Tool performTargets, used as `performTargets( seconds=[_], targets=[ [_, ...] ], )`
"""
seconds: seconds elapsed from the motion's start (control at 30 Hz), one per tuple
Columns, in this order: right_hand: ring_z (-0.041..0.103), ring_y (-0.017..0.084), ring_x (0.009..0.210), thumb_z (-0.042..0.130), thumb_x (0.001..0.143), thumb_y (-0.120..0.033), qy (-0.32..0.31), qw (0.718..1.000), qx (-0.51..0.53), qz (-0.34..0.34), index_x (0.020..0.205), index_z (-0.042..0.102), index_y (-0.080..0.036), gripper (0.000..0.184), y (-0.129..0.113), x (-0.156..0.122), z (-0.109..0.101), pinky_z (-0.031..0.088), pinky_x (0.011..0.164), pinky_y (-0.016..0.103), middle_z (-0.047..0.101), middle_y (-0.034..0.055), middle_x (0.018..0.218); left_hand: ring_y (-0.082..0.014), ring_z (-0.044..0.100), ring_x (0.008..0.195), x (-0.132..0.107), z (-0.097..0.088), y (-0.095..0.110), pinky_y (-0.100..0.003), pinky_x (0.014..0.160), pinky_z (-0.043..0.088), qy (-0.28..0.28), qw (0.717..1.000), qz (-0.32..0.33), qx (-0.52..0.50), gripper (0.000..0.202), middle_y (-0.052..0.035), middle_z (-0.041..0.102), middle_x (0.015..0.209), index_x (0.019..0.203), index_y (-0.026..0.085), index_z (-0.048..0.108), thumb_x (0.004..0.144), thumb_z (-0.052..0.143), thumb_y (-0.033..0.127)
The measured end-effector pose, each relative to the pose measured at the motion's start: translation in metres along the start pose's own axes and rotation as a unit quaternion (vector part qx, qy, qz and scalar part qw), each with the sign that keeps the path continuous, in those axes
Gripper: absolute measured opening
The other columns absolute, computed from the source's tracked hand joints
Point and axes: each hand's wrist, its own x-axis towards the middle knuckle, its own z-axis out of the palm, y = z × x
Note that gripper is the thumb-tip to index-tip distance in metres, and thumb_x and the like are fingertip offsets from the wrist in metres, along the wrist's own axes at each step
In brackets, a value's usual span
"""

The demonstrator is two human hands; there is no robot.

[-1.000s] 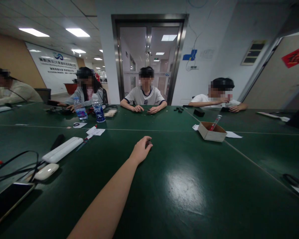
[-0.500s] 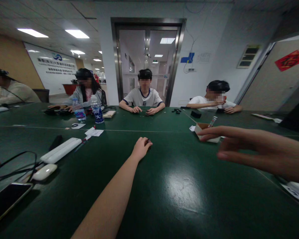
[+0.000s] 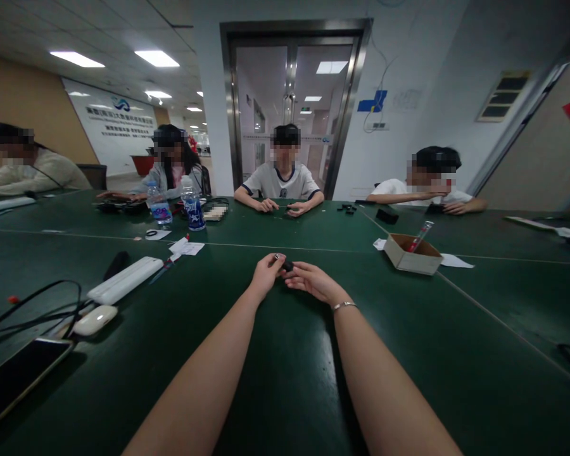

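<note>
Both of my hands meet over the middle of the green table (image 3: pixel 285 354). My left hand (image 3: pixel 266 273) is closed with its fingertips on a small dark piece (image 3: pixel 287 266), whose kind I cannot make out. A light, shiny spot shows at the left thumb and finger. From the other side my right hand (image 3: pixel 316 282) pinches at the same dark piece, its fingers bent and touching it. A silver bracelet (image 3: pixel 344 305) circles my right wrist. My fingers partly hide the piece.
An open cardboard box (image 3: pixel 413 259) with a clear tube in it stands to the right. On the left lie a white power strip (image 3: pixel 126 280), a white case (image 3: pixel 95 320), a phone (image 3: pixel 26 367) and cables. Two bottles (image 3: pixel 193 206) stand farther back. Several people sit around the table.
My right hand has moved left from beside the cardboard box to meet my left hand at the dark piece. My left hand has stayed near the same spot. The view has shifted slightly.
</note>
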Motion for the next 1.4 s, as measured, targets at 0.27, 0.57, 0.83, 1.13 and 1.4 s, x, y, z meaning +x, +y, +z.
performTargets(
  seconds=[0.27,0.57,0.83,1.13,1.4],
  targets=[
    [0.069,0.014,0.062,0.072,0.081,-0.009,0.041,0.995,0.056,-0.077,0.097,0.063,-0.012,0.019,0.016,0.005,-0.018,0.059,0.064,0.024,0.07,0.0079,0.082,-0.02,0.064,0.094,-0.006,0.002,0.001,-0.033,0.084,0.052,-0.045,0.998,0.027,0.041,0.038,-0.0092,0.068,0.099,0.095,0.015,0.066,0.067,0.079,0.035],
    [0.069,0.015,0.062,0.076,0.074,-0.008,0.077,0.99,0.062,-0.103,0.093,0.064,-0.014,0.023,0.016,0.004,-0.014,0.059,0.061,0.023,0.069,0.0044,0.075,-0.0144,0.062,0.078,-0.008,-0.001,0.006,-0.025,0.069,0.052,-0.006,0.995,0.045,0.085,0.028,-0.006,0.066,0.089,0.097,0.016,0.068,0.075,0.072,0.031],
    [0.069,0.015,0.062,0.079,0.071,-0.01,0.075,0.989,0.066,-0.107,0.093,0.064,-0.015,0.027,0.017,0.005,-0.015,0.059,0.063,0.025,0.069,0.0039,0.075,-0.0163,0.065,0.079,-0.01,0.001,0.009,-0.028,0.071,0.054,0.008,0.996,0.034,0.077,0.026,-0.0081,0.07,0.088,0.092,0.014,0.069,0.071,0.076,0.028],
    [0.068,0.015,0.065,0.08,0.069,-0.009,0.072,0.989,0.068,-0.107,0.092,0.065,-0.016,0.028,0.015,0.002,-0.014,0.059,0.064,0.025,0.068,0.0035,0.078,-0.0177,0.068,0.078,-0.011,-0.002,0.01,-0.03,0.072,0.056,0.009,0.996,0.026,0.09,0.028,-0.0104,0.072,0.09,0.094,0.012,0.071,0.072,0.075,0.028],
    [0.068,0.014,0.065,0.077,0.073,-0.007,0.078,0.989,0.064,-0.106,0.094,0.064,-0.014,0.025,0.015,0.001,-0.013,0.059,0.064,0.024,0.067,0.004,0.079,-0.0181,0.068,0.078,-0.009,-0.005,0.007,-0.032,0.072,0.056,0.005,0.993,0.037,0.109,0.029,-0.011,0.072,0.089,0.095,0.012,0.071,0.073,0.075,0.031]
  ],
)
